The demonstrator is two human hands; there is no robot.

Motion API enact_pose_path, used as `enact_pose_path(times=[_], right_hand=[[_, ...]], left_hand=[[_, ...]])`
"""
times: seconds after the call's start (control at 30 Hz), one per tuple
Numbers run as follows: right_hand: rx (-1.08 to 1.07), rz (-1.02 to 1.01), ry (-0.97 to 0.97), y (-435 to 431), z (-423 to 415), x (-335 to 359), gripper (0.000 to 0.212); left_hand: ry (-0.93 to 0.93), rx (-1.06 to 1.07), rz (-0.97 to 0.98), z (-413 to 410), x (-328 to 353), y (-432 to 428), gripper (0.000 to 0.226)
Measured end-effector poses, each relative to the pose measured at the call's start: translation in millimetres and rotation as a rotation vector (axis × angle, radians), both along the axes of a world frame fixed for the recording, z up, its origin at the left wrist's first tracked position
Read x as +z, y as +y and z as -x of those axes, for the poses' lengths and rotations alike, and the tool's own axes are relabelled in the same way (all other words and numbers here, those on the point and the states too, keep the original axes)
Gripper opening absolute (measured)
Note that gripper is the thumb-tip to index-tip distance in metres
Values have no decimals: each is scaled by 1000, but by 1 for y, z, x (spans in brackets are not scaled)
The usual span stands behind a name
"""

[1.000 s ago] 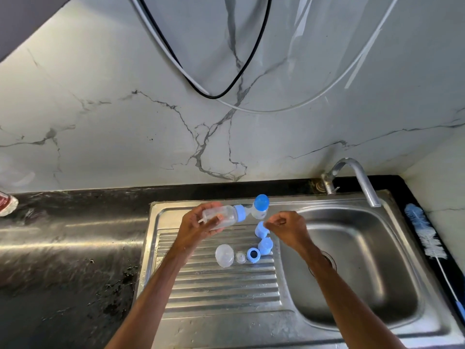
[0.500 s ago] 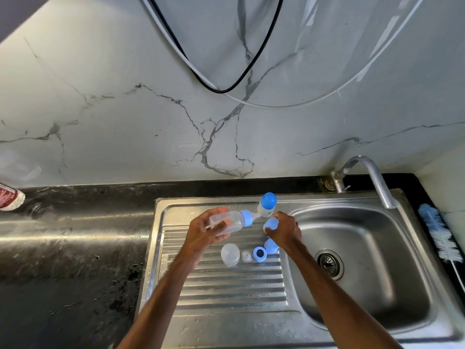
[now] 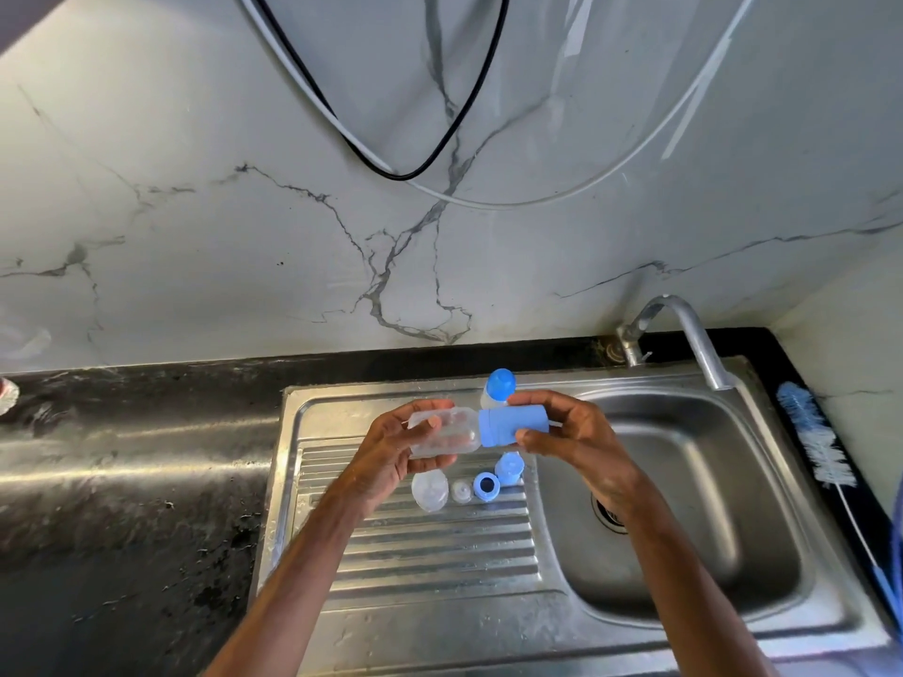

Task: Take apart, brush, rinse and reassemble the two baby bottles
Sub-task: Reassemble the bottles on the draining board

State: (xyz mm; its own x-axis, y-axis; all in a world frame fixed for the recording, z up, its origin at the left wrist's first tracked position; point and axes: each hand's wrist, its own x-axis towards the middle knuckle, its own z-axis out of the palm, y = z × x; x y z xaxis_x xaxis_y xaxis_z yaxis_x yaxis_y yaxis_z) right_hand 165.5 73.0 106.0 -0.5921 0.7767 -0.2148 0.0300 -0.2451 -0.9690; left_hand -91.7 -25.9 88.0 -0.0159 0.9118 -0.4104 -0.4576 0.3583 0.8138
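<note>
With your left hand curled round the light, probably slippery clear bottle and your right hand pinching its stiff blue cap, grip beside the collar.

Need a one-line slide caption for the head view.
Left hand holds clear bottle sideways, right hand grips its blue cap, loose parts on drainboard.

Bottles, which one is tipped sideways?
The clear bottle in the left hand, its blue cap pinched by the right hand, lies sideways; the other bottle stands upright behind it.
</note>
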Motion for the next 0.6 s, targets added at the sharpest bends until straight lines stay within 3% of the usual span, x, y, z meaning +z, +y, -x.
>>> enact_pose_path(times=[0.2, 0.43, 0.5, 0.6], right_hand=[[-82, -65, -82, -9, 18, -3, 45], [-212, 286, 5, -8, 39, -15, 56], [-157, 262, -36, 4, 37, -13, 66], [-120, 113, -177, 24, 43, -4, 65]], left_hand=[[59, 21, -18, 3, 10, -4, 45], [230, -47, -145, 8, 6, 2, 45], [407, -153, -163, 15, 6, 7, 48], [857, -351, -168, 24, -3, 18, 72]])
